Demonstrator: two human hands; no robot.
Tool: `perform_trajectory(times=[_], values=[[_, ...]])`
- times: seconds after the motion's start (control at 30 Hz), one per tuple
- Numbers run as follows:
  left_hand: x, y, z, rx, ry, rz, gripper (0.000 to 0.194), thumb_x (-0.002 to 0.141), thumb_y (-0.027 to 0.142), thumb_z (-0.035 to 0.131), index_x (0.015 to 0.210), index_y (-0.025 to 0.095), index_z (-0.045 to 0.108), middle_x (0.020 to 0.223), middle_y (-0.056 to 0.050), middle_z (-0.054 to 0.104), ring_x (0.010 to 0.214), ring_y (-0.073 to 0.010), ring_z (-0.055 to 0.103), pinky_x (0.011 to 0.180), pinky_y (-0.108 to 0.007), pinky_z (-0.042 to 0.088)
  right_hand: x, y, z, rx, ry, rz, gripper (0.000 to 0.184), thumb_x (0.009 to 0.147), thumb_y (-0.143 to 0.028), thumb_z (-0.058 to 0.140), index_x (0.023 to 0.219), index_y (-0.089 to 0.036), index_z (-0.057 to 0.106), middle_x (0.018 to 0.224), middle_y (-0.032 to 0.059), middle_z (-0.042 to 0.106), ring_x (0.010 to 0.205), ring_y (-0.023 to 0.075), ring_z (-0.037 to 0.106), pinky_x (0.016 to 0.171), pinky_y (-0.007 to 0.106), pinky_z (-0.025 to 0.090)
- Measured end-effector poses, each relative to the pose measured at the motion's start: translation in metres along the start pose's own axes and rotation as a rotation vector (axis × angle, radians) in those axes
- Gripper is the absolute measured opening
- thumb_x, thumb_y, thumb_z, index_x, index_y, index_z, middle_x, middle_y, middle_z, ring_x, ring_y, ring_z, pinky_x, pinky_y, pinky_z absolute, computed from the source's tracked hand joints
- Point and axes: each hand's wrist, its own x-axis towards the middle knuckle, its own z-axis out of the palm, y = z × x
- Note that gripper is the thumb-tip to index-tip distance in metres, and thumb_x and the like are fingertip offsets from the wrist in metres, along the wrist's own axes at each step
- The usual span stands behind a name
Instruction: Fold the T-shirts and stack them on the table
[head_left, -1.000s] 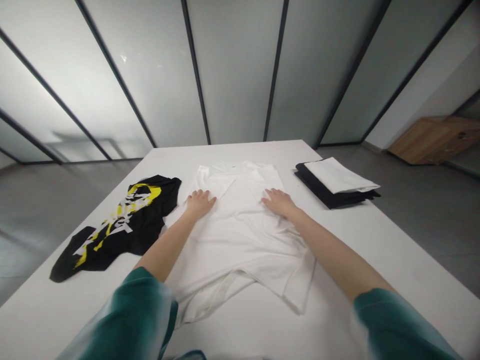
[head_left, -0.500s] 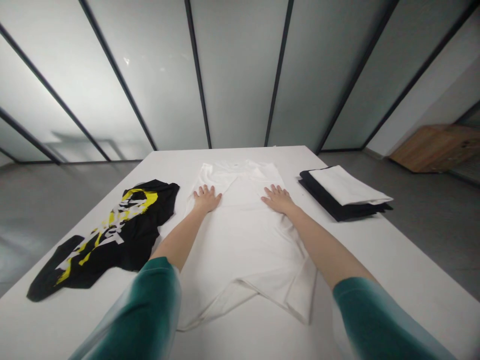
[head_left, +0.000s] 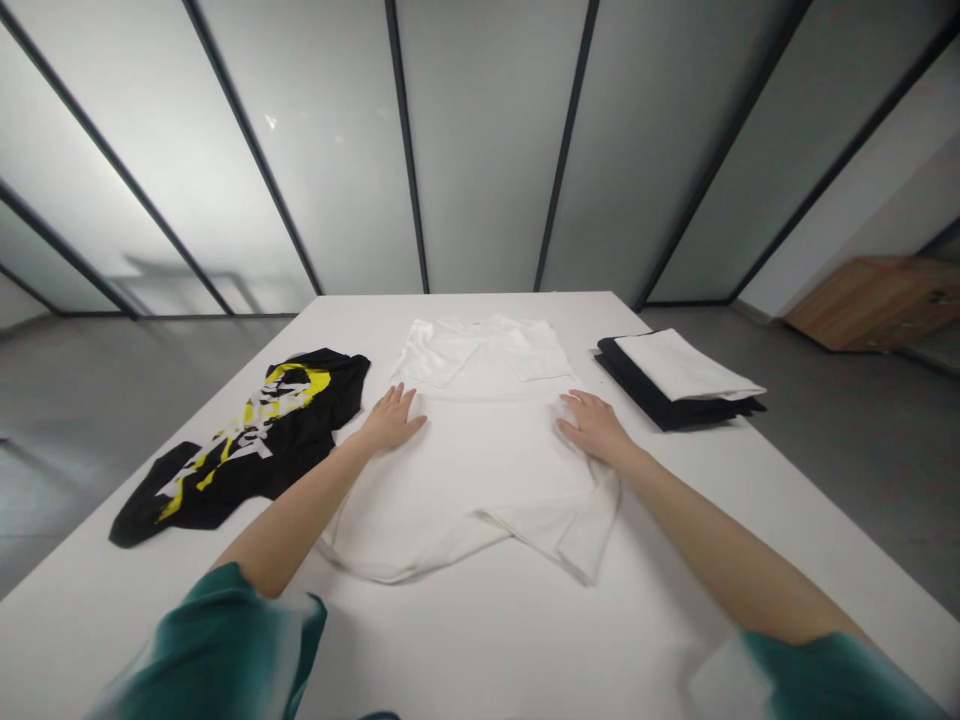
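A white T-shirt (head_left: 480, 440) lies spread on the white table (head_left: 675, 560), its sleeves folded in toward the middle. My left hand (head_left: 390, 420) rests flat on the shirt's left edge with the fingers stretched out. My right hand (head_left: 596, 428) lies flat on the shirt's right edge, fingers also extended. Neither hand holds anything. Both forearms are bare, with green sleeves pushed up near the bottom of the view.
A crumpled black shirt with a yellow and white print (head_left: 247, 435) lies to the left of the white one. At the right stands a stack of folded clothes (head_left: 679, 378), white on top of black. Behind the table are frosted glass panels; a wooden cabinet (head_left: 877, 300) stands far right.
Both hands have slid outward and back toward me, from the upper chest of the shirt to its side edges. The lower hem lies a little flatter.
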Motion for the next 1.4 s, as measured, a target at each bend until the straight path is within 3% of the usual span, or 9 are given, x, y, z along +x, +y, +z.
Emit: perform_trajectory(times=[0.2,0.47,0.73,0.83,0.93,1.03,1.17,1.27,1.4], values=[[-0.050,0.008,0.005,0.012,-0.067,-0.018,0.078,0.092,0.063,0.035,0.153,0.013,0.032,0.162,-0.019,0.020,0.150,-0.0334,0.017,0.117,-0.048,0.024,-0.053,-0.004,0.009,-0.016,-0.106,0.098,0.066,0.093,-0.056,0.042,0.146,-0.016,0.045,0.154,0.0186,0.039,0.142,0.0357,0.036,0.113,0.052,0.031],[-0.063,0.000,0.010,0.016,0.030,0.037,0.064,0.095,0.054,0.036,0.148,0.019,0.041,0.161,-0.012,0.028,0.150,-0.0271,0.021,0.119,-0.044,0.022,-0.055,0.027,0.012,0.022,-0.091,0.014,0.059,0.092,-0.054,0.044,0.141,-0.020,0.051,0.154,0.0141,0.040,0.143,0.0316,0.036,0.115,0.050,0.030],[-0.081,-0.005,-0.003,-0.191,0.224,0.069,0.040,0.083,0.046,0.057,0.113,0.019,0.061,0.122,-0.011,0.062,0.119,-0.0257,0.056,0.105,-0.038,0.043,-0.086,0.008,-0.019,0.151,-0.023,-0.137,0.036,0.092,-0.037,0.048,0.116,-0.019,0.069,0.121,0.0135,0.066,0.115,0.0292,0.058,0.101,0.045,0.044],[-0.101,-0.008,-0.009,-0.291,0.124,0.096,0.029,0.083,0.049,0.054,0.089,0.021,0.063,0.092,-0.006,0.067,0.089,-0.0222,0.063,0.084,-0.034,0.050,-0.110,-0.010,-0.033,0.361,-0.116,-0.251,0.035,0.094,-0.043,0.046,0.101,-0.021,0.072,0.105,0.0111,0.068,0.102,0.0266,0.061,0.094,0.042,0.048],[-0.124,-0.013,-0.014,-0.340,-0.044,0.201,0.035,0.078,0.057,0.060,0.077,0.022,0.063,0.080,-0.004,0.065,0.079,-0.0213,0.062,0.076,-0.033,0.050,-0.133,-0.020,-0.039,0.438,-0.168,-0.223,0.037,0.089,-0.050,0.054,0.103,-0.022,0.073,0.111,0.0115,0.066,0.108,0.0279,0.058,0.099,0.043,0.046],[-0.150,-0.021,-0.021,-0.314,-0.136,0.310,0.045,0.063,0.062,0.073,0.085,0.021,0.069,0.098,-0.007,0.068,0.098,-0.0259,0.062,0.090,-0.036,0.049,-0.149,-0.022,-0.042,0.414,-0.225,-0.168,0.049,0.079,-0.053,0.066,0.119,-0.024,0.069,0.119,0.0125,0.061,0.115,0.0305,0.054,0.103,0.046,0.044],[-0.184,-0.033,-0.023,-0.265,-0.217,0.345,0.069,0.062,0.057,0.078,0.123,0.028,0.065,0.142,-0.010,0.053,0.131,-0.0310,0.049,0.109,-0.041,0.040,-0.164,-0.023,-0.046,0.387,-0.265,-0.187,0.058,0.079,-0.047,0.068,0.133,-0.028,0.061,0.126,0.0124,0.058,0.120,0.0306,0.052,0.104,0.047,0.042],[-0.203,-0.042,-0.012,-0.228,-0.121,0.314,0.067,0.073,0.044,0.071,0.136,0.028,0.056,0.155,-0.010,0.040,0.139,-0.0306,0.041,0.112,-0.042,0.038,-0.175,-0.026,-0.045,0.382,-0.230,-0.258,0.054,0.079,-0.043,0.068,0.131,-0.029,0.063,0.137,0.0121,0.054,0.129,0.0321,0.047,0.109,0.049,0.038],[-0.212,-0.053,0.005,-0.219,0.088,0.235,0.042,0.082,0.037,0.055,0.120,0.021,0.066,0.142,-0.013,0.055,0.127,-0.0287,0.055,0.107,-0.042,0.045,-0.183,-0.026,-0.038,0.429,-0.132,-0.322,0.023,0.084,-0.037,0.061,0.101,-0.025,0.073,0.133,0.0117,0.060,0.129,0.0320,0.050,0.109,0.052,0.038]])
